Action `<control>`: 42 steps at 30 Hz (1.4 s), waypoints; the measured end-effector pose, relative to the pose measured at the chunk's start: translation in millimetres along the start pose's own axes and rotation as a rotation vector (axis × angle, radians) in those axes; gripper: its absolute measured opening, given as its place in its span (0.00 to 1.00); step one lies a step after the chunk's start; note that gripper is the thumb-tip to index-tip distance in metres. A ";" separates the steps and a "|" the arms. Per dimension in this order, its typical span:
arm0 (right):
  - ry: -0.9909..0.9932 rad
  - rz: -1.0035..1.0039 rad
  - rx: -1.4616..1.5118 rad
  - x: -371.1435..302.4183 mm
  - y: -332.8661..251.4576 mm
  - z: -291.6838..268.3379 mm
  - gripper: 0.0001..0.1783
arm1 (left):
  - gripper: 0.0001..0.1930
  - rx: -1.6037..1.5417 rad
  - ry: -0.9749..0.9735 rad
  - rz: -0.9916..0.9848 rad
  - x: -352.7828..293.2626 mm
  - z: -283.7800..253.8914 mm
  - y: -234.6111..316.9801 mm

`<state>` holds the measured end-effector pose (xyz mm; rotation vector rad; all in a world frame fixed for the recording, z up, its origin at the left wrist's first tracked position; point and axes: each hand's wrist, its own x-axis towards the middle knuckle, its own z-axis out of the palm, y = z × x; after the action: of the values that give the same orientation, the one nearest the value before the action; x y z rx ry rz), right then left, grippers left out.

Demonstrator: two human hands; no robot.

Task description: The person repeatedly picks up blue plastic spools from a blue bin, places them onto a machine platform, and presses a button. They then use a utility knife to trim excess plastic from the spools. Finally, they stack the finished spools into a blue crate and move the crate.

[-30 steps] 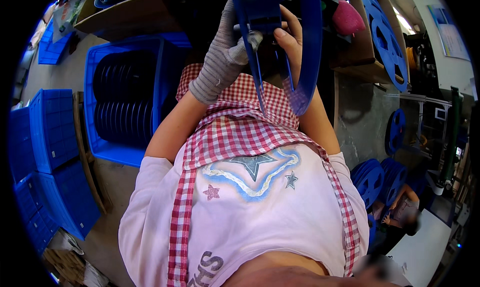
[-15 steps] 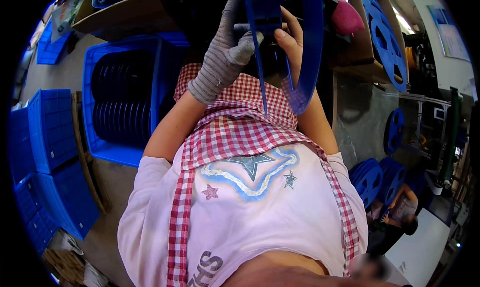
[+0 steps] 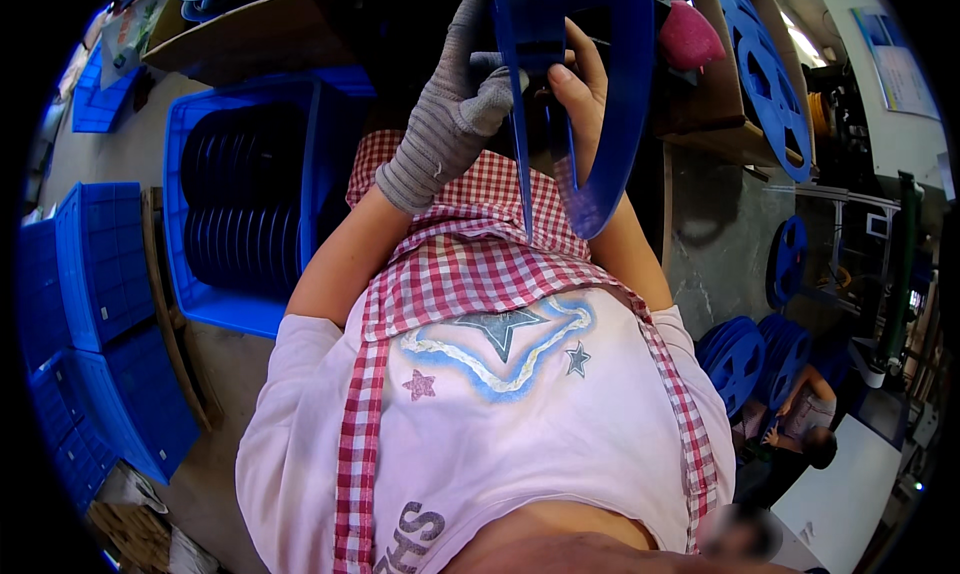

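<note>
Upright in front of me is a blue plastic reel [image 3: 625, 124], seen nearly edge-on, with two flanges joined by a hub. My left hand [image 3: 440, 129], in a grey striped knit glove, grips it from the left side, its thumb and fingers at the left flange. From the right, my bare right hand [image 3: 582, 92] reaches between the flanges, fingers curled at the hub with the thumb bent. The reel hides part of that hand, and its top runs out of the picture.
A blue crate [image 3: 230, 312] of black reels stands at left, by stacked blue crates [image 3: 110, 264]. Cardboard boxes [image 3: 260, 39] with blue reels flank me. A pink lump [image 3: 690, 36] lies at right. Blue reels [image 3: 735, 364] and another person [image 3: 810, 419] are farther right.
The reel and both hands have shifted very slightly down and to the right. My grip on the reel looks the same.
</note>
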<state>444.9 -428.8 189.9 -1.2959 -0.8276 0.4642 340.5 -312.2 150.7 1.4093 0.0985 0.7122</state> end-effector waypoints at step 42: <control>-0.174 -0.011 -1.417 294.0 -32.7 -88.5 0.39 | 0.21 -0.651 -0.188 -0.155 280.1 -109.3 -15.0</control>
<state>695.0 -282.8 297.2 -2.5485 -1.3852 -0.1194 516.8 -76.0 211.9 0.8248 -0.1594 0.4220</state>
